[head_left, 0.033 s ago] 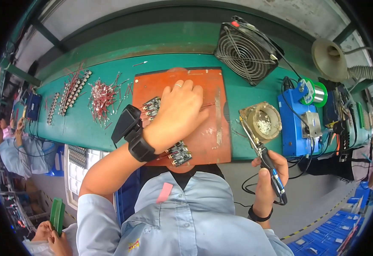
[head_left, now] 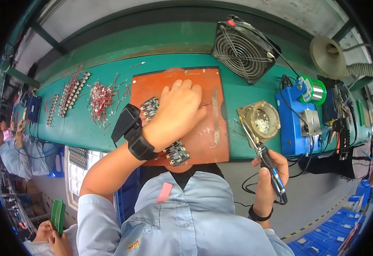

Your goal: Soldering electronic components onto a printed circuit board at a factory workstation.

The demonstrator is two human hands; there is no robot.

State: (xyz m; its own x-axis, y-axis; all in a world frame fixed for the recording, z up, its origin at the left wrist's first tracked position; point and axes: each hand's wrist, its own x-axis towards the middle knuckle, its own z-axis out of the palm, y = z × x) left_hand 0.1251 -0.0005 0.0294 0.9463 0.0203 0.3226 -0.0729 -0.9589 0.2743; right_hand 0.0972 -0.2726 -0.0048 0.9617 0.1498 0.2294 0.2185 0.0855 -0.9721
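My left hand point(head_left: 179, 104) lies back-up over an orange board point(head_left: 210, 147), its fingers curled down and their tips hidden. A thin red wire point(head_left: 207, 103) pokes out beside its thumb; whether the fingers pinch it is not visible. Under the hand and wrist runs a row of small black circuit boards point(head_left: 177, 152), partly covered, with red wires at their left. In my right hand point(head_left: 266, 179) is a soldering iron point(head_left: 274, 175), held like a pen. Its metal shaft slants up-left in front of a round holder point(head_left: 272, 117) containing pale bits.
Loose red wires point(head_left: 101, 100) are heaped left of the board, beside strips of round metal parts point(head_left: 74, 94). A black fan point(head_left: 244, 53) stands at the back. Right are a blue soldering station point(head_left: 291, 123), a solder spool point(head_left: 318, 91) and an extraction hood point(head_left: 327, 57). Co-workers sit leftward.
The bench and its things sit slightly further left in the picture. Both hands keep their poses, and the soldering iron stays in my right hand.
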